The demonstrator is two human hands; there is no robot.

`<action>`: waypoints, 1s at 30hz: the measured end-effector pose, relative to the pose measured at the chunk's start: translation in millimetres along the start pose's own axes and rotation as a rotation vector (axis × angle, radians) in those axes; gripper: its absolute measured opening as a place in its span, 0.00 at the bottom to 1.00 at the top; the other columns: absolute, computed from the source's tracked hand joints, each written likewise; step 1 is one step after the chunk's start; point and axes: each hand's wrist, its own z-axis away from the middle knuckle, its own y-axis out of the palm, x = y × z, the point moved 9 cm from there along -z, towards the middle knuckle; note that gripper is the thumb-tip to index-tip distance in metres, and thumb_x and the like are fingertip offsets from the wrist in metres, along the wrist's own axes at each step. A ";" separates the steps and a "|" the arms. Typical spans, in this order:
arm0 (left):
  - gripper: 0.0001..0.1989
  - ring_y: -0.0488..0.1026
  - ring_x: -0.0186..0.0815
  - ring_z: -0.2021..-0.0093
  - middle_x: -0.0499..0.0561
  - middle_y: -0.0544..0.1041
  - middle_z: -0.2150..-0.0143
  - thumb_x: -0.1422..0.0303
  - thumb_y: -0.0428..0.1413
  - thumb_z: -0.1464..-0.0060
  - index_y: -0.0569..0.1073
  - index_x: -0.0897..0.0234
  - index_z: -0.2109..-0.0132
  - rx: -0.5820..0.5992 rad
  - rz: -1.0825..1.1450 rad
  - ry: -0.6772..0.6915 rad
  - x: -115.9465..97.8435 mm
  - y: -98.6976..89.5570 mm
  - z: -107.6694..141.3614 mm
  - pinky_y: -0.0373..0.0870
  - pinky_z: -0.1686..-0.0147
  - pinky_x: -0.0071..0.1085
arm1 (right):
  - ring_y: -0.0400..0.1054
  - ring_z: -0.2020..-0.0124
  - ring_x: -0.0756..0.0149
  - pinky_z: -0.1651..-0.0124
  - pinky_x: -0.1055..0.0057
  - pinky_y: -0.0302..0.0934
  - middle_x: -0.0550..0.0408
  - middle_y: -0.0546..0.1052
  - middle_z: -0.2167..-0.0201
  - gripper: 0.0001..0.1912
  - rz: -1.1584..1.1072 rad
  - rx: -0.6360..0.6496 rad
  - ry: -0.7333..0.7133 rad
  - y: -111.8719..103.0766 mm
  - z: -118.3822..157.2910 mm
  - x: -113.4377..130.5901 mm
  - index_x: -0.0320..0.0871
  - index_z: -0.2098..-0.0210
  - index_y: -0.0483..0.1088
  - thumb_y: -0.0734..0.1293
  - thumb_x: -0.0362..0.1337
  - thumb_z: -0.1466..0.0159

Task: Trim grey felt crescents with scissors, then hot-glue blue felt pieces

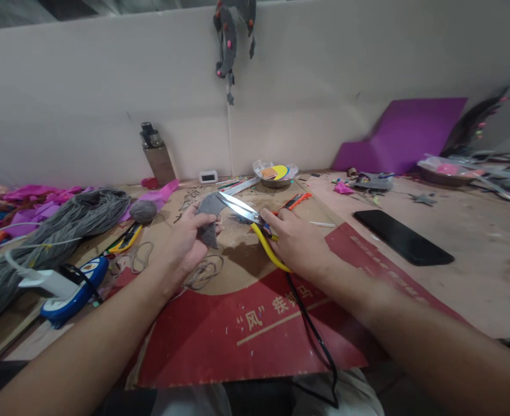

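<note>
My left hand [193, 237] is closed on a curved, crescent-like grey piece [211, 203] that looks covered in yarn or felt, its thumb lying across it. My right hand [296, 241] grips a pair of scissors [241, 209] with yellow handles. The blade tips point left and meet the upper edge of the grey piece; the blades look nearly together. Below the hands lies a red and brown cardboard sheet [255, 346] with printed characters. A loose tangle of grey thread [203, 271] rests on it beside my left hand.
Left: a grey yarn skein [81, 222], yarn ball [143, 211], yellow utility knife [126, 238] and blue power strip [75, 294]. Back: a bowl [275, 182] and small white clock [208, 177]. An orange utility knife [297, 200] sits past my right hand; a black phone [402, 237] lies right.
</note>
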 end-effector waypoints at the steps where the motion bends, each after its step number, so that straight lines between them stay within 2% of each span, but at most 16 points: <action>1: 0.18 0.69 0.28 0.74 0.46 0.73 0.71 0.82 0.58 0.63 0.69 0.64 0.61 -0.001 0.002 -0.004 0.3 0.1 0.1 0.66 0.74 0.23 | 0.69 0.67 0.61 0.73 0.70 0.45 0.48 0.73 0.60 0.19 0.007 0.001 0.000 -0.6 -0.1 0.0 0.49 0.43 0.64 0.53 0.41 0.30; 6: 0.17 0.68 0.27 0.75 0.46 0.73 0.72 0.83 0.58 0.63 0.68 0.65 0.63 -0.011 0.007 -0.027 2.9 0.2 -0.2 0.65 0.76 0.22 | 0.70 0.66 0.60 0.71 0.70 0.49 0.49 0.75 0.61 0.19 -0.030 -0.025 -0.003 -3.4 0.2 -1.3 0.49 0.45 0.66 0.55 0.43 0.31; 12: 0.17 0.69 0.27 0.77 0.46 0.75 0.72 0.82 0.60 0.62 0.70 0.66 0.62 -0.036 -0.069 -0.008 5.5 -8.5 -6.5 0.65 0.76 0.23 | 0.70 0.60 0.60 0.62 0.69 0.58 0.49 0.77 0.59 0.19 -0.372 -0.058 -0.040 4.3 -4.4 -8.8 0.46 0.45 0.66 0.60 0.41 0.34; 15: 0.18 0.69 0.27 0.77 0.46 0.76 0.70 0.82 0.61 0.62 0.71 0.65 0.61 -0.029 -0.077 0.021 4.2 -10.3 -8.4 0.66 0.76 0.23 | 0.69 0.58 0.59 0.59 0.69 0.59 0.48 0.75 0.55 0.20 -0.448 -0.105 -0.033 4.8 -7.1 -13.5 0.45 0.44 0.65 0.62 0.40 0.35; 21: 0.16 0.71 0.27 0.75 0.45 0.77 0.70 0.82 0.62 0.62 0.72 0.66 0.63 -0.018 -0.045 0.052 -1.3 -3.3 -4.8 0.68 0.73 0.23 | 0.69 0.61 0.61 0.62 0.69 0.58 0.47 0.71 0.51 0.20 -0.369 -0.077 -0.004 3.8 -3.2 -9.6 0.47 0.43 0.64 0.61 0.40 0.35; 30: 0.17 0.74 0.29 0.72 0.48 0.77 0.70 0.83 0.62 0.61 0.73 0.66 0.61 -0.016 -0.056 0.064 -0.5 -4.5 -5.2 0.70 0.71 0.24 | 0.68 0.62 0.63 0.66 0.71 0.53 0.49 0.72 0.56 0.20 -0.237 -0.011 -0.072 8.4 -0.8 1.4 0.46 0.44 0.66 0.60 0.41 0.34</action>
